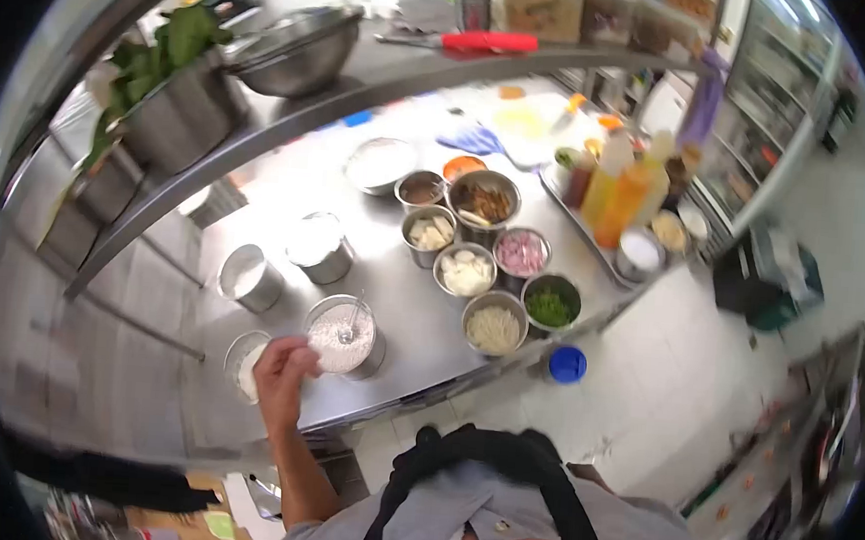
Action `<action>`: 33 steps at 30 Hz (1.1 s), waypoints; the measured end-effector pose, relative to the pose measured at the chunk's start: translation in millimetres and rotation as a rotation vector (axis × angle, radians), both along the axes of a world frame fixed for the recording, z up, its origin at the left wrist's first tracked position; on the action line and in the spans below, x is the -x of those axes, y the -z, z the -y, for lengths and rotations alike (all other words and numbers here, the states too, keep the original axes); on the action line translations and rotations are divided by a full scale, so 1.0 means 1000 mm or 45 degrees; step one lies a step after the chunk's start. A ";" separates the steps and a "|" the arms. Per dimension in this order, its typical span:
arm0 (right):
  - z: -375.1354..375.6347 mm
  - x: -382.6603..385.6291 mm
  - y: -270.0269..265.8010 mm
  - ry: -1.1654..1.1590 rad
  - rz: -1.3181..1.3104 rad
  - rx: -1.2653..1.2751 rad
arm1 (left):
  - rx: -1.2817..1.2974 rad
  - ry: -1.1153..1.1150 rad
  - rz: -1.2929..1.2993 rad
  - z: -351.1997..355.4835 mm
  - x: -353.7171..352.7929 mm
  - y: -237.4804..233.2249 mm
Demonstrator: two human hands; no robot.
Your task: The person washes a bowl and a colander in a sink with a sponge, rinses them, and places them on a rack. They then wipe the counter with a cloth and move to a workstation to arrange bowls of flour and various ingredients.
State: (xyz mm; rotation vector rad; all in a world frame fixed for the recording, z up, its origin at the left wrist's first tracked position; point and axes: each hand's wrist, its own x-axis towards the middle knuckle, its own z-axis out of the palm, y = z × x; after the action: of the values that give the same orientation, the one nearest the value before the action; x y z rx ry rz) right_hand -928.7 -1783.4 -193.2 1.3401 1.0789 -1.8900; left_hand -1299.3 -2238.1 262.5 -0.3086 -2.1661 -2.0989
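Observation:
My left hand (pixel 285 368) is raised over the near left end of the steel counter, its fingers curled together. Whether anything small is pinched in them is hidden. Just right of the fingertips stands a metal pot of pale grains (pixel 335 341) with a small clear or shiny scoop (pixel 348 332) upright in it. A container of white powder (pixel 245 365) sits partly behind the hand on the left. Farther back are a metal pot with white contents (pixel 252 275) and a similar pot (pixel 320 248). My right hand is out of view.
Metal tubs of chopped green herbs (pixel 550 304), pink slices (pixel 521 252) and white strips (pixel 494 326) stand mid-counter. Sauce bottles (pixel 626 198) crowd a tray (pixel 595 246) at right. An overhead shelf (pixel 386 76) holds a red-handled knife (pixel 489 42). A blue-lidded container (pixel 566 364) is beyond the counter edge.

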 end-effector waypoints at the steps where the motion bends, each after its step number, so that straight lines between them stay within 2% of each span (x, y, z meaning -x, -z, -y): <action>1: -0.015 0.006 0.003 -0.010 -0.008 0.069 | -0.027 0.078 0.063 -0.018 -0.002 -0.005; 2: -0.032 0.013 0.008 -0.017 -0.002 0.129 | 0.114 0.090 0.044 -0.038 -0.004 -0.010; 4: -0.058 0.017 0.014 -0.041 0.041 0.144 | 0.073 0.262 0.160 -0.084 -0.016 -0.039; 5: -0.069 0.026 0.014 -0.033 0.046 0.113 | 0.333 0.316 -0.107 -0.097 -0.011 -0.050; 6: -0.079 0.031 0.015 -0.011 0.056 0.082 | 0.518 0.247 -0.301 -0.115 -0.010 -0.072; 7: -0.087 0.033 0.012 -0.003 0.059 0.062 | 0.765 0.102 -0.588 -0.125 -0.001 -0.095; 9: -0.103 0.036 0.008 0.026 0.051 0.021 | 0.878 -0.307 -0.812 -0.153 0.018 -0.151; 10: -0.109 0.034 0.007 0.042 0.043 0.001 | 0.904 -0.281 -1.310 -0.157 0.050 -0.180; 11: -0.114 0.030 0.006 0.060 0.037 -0.016 | 1.059 -0.337 -1.620 -0.156 0.087 -0.206; 13: -0.120 0.023 0.004 0.099 0.031 -0.039 | 1.441 -0.698 -1.649 -0.163 0.140 -0.246; 14: -0.122 0.018 0.007 0.114 0.031 -0.046 | 1.613 -0.793 -1.402 -0.165 0.162 -0.253; 17: -0.119 0.010 0.003 0.166 0.037 -0.059 | 2.197 -0.169 -0.896 -0.166 0.178 -0.293; 20: -0.111 0.003 0.007 0.204 0.053 -0.051 | 1.921 -0.094 -1.021 -0.163 0.199 -0.295; 23: -0.103 -0.003 0.022 0.223 0.060 -0.042 | 1.828 -0.074 -0.813 -0.168 0.197 -0.304; 26: -0.092 -0.001 0.023 0.244 0.013 -0.043 | 1.621 -0.175 -0.998 -0.162 0.198 -0.312; 29: -0.099 0.004 0.046 0.309 -0.219 -0.079 | 1.382 -0.272 -1.172 -0.156 0.204 -0.320; 30: -0.091 0.034 -0.078 0.250 -0.298 -0.355 | 1.241 -0.099 -0.918 -0.155 0.197 -0.329; 31: -0.121 0.037 -0.036 0.342 -0.384 -0.302 | 0.928 0.044 -1.066 -0.148 0.207 -0.323; 32: -0.128 0.054 -0.070 0.352 -0.351 -0.456 | 1.260 -0.134 -1.161 -0.161 0.165 -0.337; 33: -0.138 0.067 -0.107 0.308 -0.468 -0.542 | 1.105 -0.008 -1.184 -0.163 0.158 -0.338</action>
State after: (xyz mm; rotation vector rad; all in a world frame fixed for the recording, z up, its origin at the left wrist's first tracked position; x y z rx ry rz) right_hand -995.7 -1645.1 -86.1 1.4308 1.6395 -2.2301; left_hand -1457.2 -2075.3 601.0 -1.0596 -2.1891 -0.5868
